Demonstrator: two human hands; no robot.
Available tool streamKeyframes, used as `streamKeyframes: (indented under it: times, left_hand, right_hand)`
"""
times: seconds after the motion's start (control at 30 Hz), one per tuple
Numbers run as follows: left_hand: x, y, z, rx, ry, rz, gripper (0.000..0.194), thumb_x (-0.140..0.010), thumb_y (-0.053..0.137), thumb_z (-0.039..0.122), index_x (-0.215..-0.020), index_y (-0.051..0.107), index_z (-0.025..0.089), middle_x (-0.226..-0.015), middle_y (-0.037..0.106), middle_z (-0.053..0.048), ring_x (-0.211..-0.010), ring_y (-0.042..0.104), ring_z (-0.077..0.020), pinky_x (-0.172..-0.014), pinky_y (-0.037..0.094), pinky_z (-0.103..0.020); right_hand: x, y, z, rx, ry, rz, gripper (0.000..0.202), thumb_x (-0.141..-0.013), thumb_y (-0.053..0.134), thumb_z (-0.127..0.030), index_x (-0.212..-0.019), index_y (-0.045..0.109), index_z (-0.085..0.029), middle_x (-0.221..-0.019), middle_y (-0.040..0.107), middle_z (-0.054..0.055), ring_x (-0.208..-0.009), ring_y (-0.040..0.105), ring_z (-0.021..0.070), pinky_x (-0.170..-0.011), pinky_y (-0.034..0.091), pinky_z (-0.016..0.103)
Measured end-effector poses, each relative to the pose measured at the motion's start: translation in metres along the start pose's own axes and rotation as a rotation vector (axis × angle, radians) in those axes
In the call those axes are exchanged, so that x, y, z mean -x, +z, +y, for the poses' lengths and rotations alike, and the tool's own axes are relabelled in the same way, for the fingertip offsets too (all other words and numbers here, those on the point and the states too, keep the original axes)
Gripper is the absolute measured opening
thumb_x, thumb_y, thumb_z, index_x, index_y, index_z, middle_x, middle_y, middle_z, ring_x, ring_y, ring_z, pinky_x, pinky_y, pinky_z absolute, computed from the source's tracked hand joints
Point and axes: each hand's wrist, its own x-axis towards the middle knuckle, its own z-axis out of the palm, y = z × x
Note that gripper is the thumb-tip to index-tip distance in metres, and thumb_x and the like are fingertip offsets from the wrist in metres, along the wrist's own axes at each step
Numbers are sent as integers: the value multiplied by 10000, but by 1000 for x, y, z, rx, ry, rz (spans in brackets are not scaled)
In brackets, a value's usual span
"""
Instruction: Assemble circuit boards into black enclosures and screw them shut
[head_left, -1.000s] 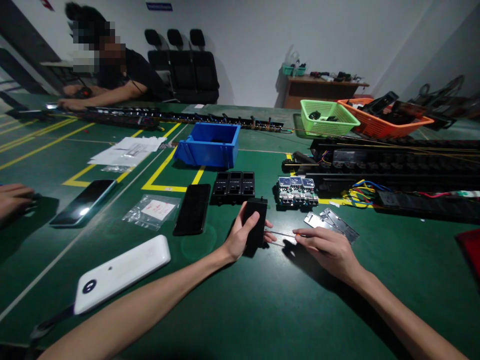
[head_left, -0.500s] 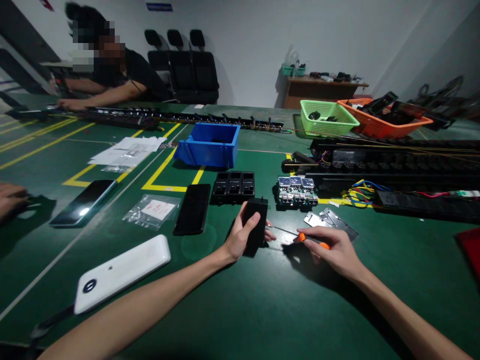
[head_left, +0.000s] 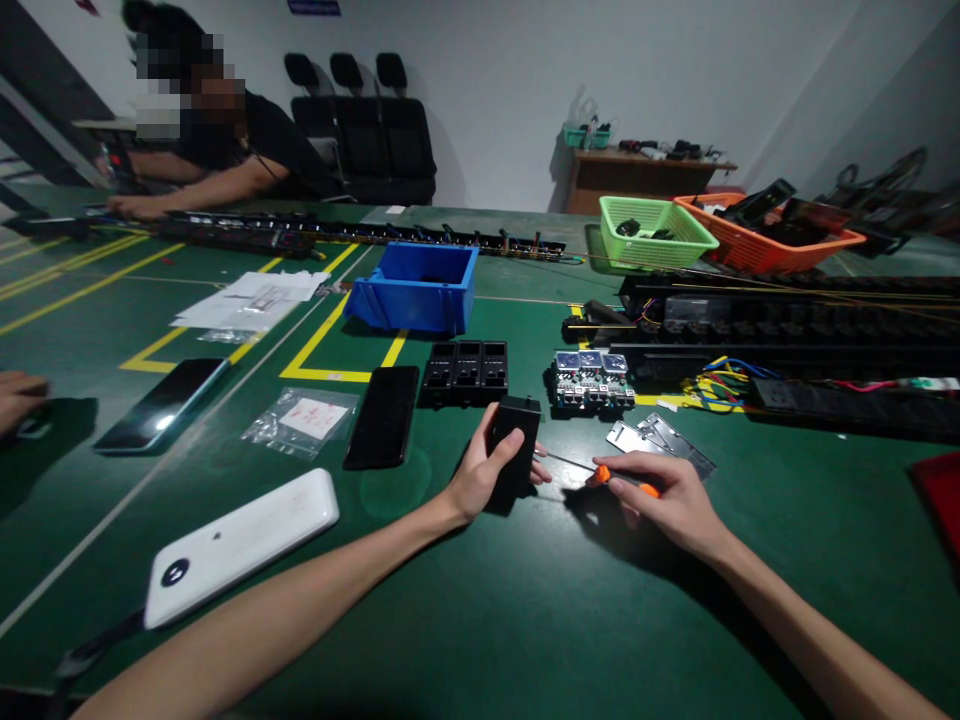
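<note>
My left hand (head_left: 480, 468) is wrapped round a black rectangular case (head_left: 517, 440), held up on edge with the thumb pressed on its face. In my right hand (head_left: 667, 492) is a screwdriver (head_left: 602, 475) with an orange and black handle. Its thin shaft points left to the case's right side, by my left fingertips; I cannot tell whether the tip touches. Behind the case lies a black three-part housing (head_left: 465, 372). A circuit board with three square displays (head_left: 592, 380) sits to the right, and flat plates (head_left: 660, 443) lie near my right hand.
A black phone (head_left: 382, 415), a plastic bag (head_left: 300, 420) and a white device (head_left: 244, 545) lie on the left. Further back stand a blue bin (head_left: 416, 290), a green basket (head_left: 656, 245) and an orange basket (head_left: 772, 250). Black rails (head_left: 795, 310) stretch along the right. Another person (head_left: 247, 150) works far left.
My left hand has tilted the black case slightly, so its face and top edge show at a different angle. The screwdriver stays almost where it was. The whole view has shifted a little.
</note>
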Motion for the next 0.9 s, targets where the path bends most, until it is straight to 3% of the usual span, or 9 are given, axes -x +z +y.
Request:
streamKeyframes:
  times: [0.47, 0.67, 0.9]
  left_hand:
    - [1, 1, -1, -58, 34, -15, 384, -896, 567, 436, -1153, 363, 237, -910, 662, -46, -689, 721, -194, -626, 575, -323]
    - [4, 1, 3, -332, 108, 47, 381, -861, 628, 410, -1125, 445, 204, -1022, 641, -74, -843, 682, -190, -733, 545, -315]
    - [7, 0, -1, -523, 209, 39, 468, -815, 697, 352, -1179, 444, 202, -1023, 638, -72, -917, 637, -199, -828, 495, -332]
  right_hand:
    - [0, -3, -4, -32, 29, -51, 284, -816, 697, -368, -1016, 724, -168, -693, 718, 35, -376, 548, 83, -369, 472, 200]
    - [-2, -11, -8, -24, 89, -107, 268, -814, 706, -353, -997, 728, -158, -763, 732, 49, -374, 532, 51, -371, 438, 168]
    - [-7, -20, -1, -246, 235, -278, 278, -825, 707, -328, -1036, 676, -151, -874, 751, 80, -397, 572, 55, -362, 424, 151]
